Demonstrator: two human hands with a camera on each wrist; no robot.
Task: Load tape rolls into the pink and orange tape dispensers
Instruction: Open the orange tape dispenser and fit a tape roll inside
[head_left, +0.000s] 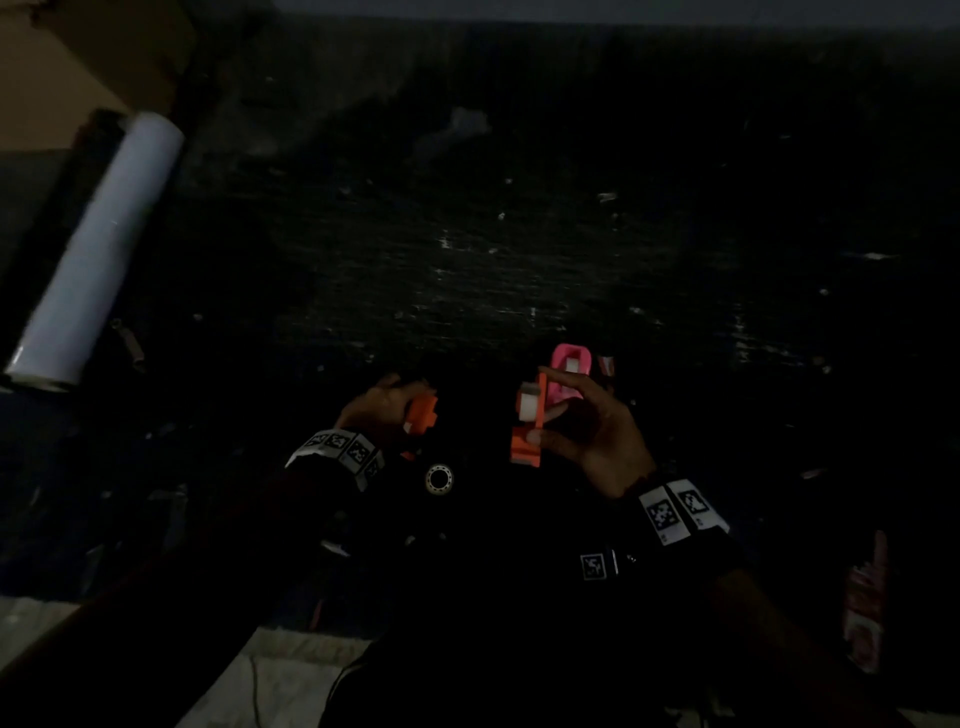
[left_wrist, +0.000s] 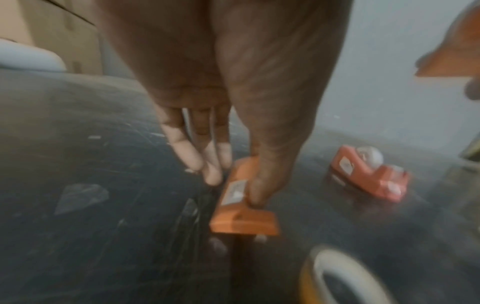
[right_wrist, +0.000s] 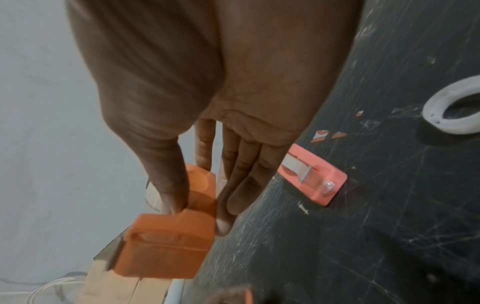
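Observation:
In the dim head view my left hand (head_left: 395, 405) grips an orange dispenser piece (head_left: 422, 415) just above the dark table. The left wrist view shows that hand (left_wrist: 233, 187) pinching the piece (left_wrist: 242, 220) between thumb and fingers. My right hand (head_left: 550, 415) holds the orange dispenser body (head_left: 527, 441) upright, with a white tape roll (head_left: 531, 402) seated in it. Thumb and fingers of the right hand (right_wrist: 198, 216) clamp the body's (right_wrist: 166, 251) sides. The pink dispenser (head_left: 570, 371) (right_wrist: 311, 176) (left_wrist: 369, 174) lies on the table behind, with tape in it. A loose tape ring (head_left: 439, 478) (left_wrist: 337, 277) (right_wrist: 454, 109) lies between my wrists.
A long white film roll (head_left: 98, 249) lies at the table's left edge beside a cardboard box (head_left: 78, 67). A red and white packet (head_left: 865, 613) sits at the near right. Small scraps dot the scratched black tabletop (head_left: 493, 234).

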